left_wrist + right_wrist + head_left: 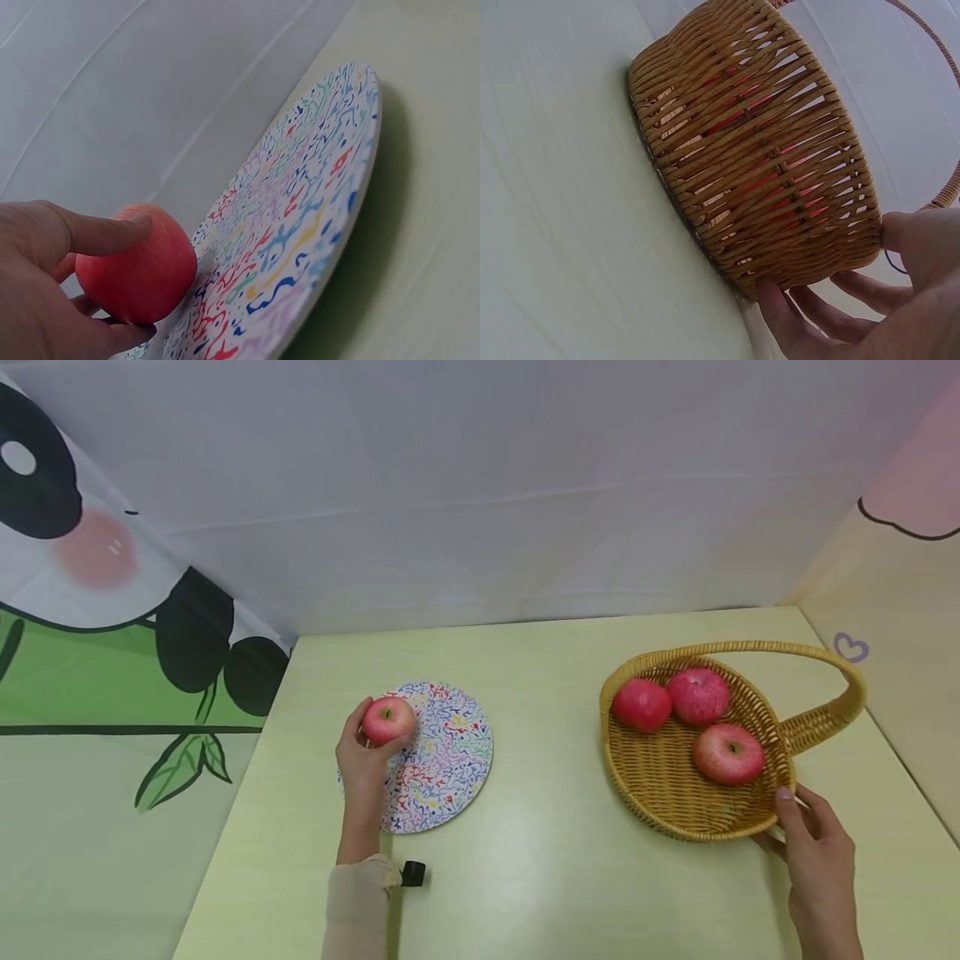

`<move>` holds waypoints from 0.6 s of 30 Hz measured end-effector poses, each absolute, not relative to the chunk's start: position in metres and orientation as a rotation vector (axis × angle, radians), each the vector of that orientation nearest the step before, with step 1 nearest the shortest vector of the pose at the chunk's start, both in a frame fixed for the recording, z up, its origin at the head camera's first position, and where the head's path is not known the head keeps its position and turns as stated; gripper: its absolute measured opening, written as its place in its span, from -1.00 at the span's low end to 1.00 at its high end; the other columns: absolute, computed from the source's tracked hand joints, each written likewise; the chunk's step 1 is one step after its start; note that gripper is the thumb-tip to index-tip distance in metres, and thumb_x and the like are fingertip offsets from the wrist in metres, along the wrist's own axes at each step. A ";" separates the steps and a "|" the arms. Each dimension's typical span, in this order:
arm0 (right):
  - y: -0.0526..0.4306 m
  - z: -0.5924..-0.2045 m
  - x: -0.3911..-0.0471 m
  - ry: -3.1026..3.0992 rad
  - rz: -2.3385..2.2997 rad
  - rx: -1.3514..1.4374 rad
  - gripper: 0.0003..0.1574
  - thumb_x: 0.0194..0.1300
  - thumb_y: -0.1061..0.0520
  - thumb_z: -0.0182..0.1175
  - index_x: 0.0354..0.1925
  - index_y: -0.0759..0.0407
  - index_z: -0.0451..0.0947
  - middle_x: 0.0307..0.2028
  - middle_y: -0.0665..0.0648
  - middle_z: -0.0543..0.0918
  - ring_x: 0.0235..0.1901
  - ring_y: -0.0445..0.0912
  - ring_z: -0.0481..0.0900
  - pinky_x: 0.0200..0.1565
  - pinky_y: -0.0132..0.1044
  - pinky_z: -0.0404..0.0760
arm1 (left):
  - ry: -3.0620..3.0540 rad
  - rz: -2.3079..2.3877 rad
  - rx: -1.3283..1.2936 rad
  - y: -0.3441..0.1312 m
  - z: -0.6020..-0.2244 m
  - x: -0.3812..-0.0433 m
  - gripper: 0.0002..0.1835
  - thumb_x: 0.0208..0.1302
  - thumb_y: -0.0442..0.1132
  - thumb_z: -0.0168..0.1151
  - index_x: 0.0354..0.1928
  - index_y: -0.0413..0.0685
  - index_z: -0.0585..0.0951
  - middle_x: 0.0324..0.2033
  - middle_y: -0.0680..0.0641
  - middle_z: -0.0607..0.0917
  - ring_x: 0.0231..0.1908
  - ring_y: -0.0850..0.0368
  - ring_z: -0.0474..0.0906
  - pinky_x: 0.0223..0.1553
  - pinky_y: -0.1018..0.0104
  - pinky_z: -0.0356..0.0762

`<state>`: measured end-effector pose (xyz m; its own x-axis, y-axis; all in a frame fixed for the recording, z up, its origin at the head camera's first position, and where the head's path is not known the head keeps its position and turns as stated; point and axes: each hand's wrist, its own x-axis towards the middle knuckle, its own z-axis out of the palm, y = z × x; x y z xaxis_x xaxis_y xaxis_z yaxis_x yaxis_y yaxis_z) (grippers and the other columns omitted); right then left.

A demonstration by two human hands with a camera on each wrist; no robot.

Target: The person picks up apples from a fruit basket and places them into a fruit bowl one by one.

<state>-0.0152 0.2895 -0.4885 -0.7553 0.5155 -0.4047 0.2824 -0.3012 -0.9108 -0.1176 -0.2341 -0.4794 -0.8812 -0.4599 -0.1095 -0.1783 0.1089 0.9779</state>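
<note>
My left hand [364, 762] grips a red apple [388, 720], with the thumb and fingers spread round its sides. The apple is over the left part of a round plate [457, 768] with a colourful squiggle pattern, and in the left wrist view its lower side overlaps the plate's surface. At the right, my right hand [821, 852] holds a woven basket [660, 785] by its near right edge. Its thumb lies at the rim and the other fingers reach under the side. Inside lie an apple [729, 753] and two more red fruits, one smooth [642, 705] and one mottled [699, 697].
The basket's tall arched handle [855, 693] leans out to the right. Both things stand on a pale table [540, 877]. A grey-white cloth [480, 527] rises behind it, and a printed cartoon sheet [90, 693] hangs at the left.
</note>
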 end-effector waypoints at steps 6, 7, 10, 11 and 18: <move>0.289 -0.487 -0.016 -1.771 2.187 -1.010 -0.70 0.48 0.04 0.27 0.14 -0.08 0.58 -0.31 -0.27 0.74 -0.30 -0.41 0.70 -0.44 -0.44 0.73 | -2.179 -1.846 0.662 -0.238 -0.482 -0.117 -0.11 0.26 -0.41 0.46 0.56 0.25 0.33 0.52 0.00 0.38 0.50 0.00 0.32 0.46 0.07 0.44; 0.289 -0.487 -0.016 -1.775 2.187 -1.010 -0.70 0.48 0.04 0.27 0.14 -0.08 0.58 -0.31 -0.27 0.74 -0.30 -0.41 0.70 -0.44 -0.44 0.73 | -2.182 -1.846 0.664 -0.238 -0.482 -0.117 -0.11 0.26 -0.41 0.46 0.57 0.24 0.32 0.53 -0.01 0.37 0.50 -0.01 0.31 0.46 0.06 0.44; 0.289 -0.487 -0.017 -1.780 2.182 -1.017 -0.71 0.49 0.03 0.27 0.13 -0.08 0.57 -0.32 -0.27 0.74 -0.31 -0.42 0.69 -0.44 -0.44 0.73 | -2.207 -1.834 0.669 -0.239 -0.482 -0.117 -0.10 0.27 -0.38 0.46 0.58 0.23 0.29 0.54 -0.03 0.35 0.52 -0.05 0.30 0.46 0.03 0.45; 0.289 -0.487 -0.017 -1.779 2.183 -1.017 -0.70 0.49 0.03 0.27 0.14 -0.08 0.57 -0.32 -0.27 0.74 -0.31 -0.42 0.69 -0.44 -0.44 0.73 | -2.216 -1.826 0.667 -0.239 -0.482 -0.117 -0.09 0.27 -0.38 0.46 0.59 0.23 0.28 0.54 -0.04 0.34 0.52 -0.06 0.30 0.46 0.01 0.45; 0.290 -0.489 -0.015 -1.836 2.157 -0.999 -0.55 0.48 -0.01 0.27 0.27 0.00 0.51 -0.29 -0.31 0.73 -0.27 -0.44 0.68 -0.42 -0.45 0.73 | -2.321 -1.713 0.624 -0.242 -0.487 -0.118 -0.06 0.28 -0.32 0.47 0.62 0.16 0.21 0.56 -0.13 0.31 0.53 -0.16 0.28 0.48 -0.07 0.42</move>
<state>-0.0148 0.2895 -0.4891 -0.7702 0.5035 -0.3915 0.3062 -0.2465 -0.9195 -0.1177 -0.2415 -0.4873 -0.8934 -0.4393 -0.0945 -0.2196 0.2435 0.9447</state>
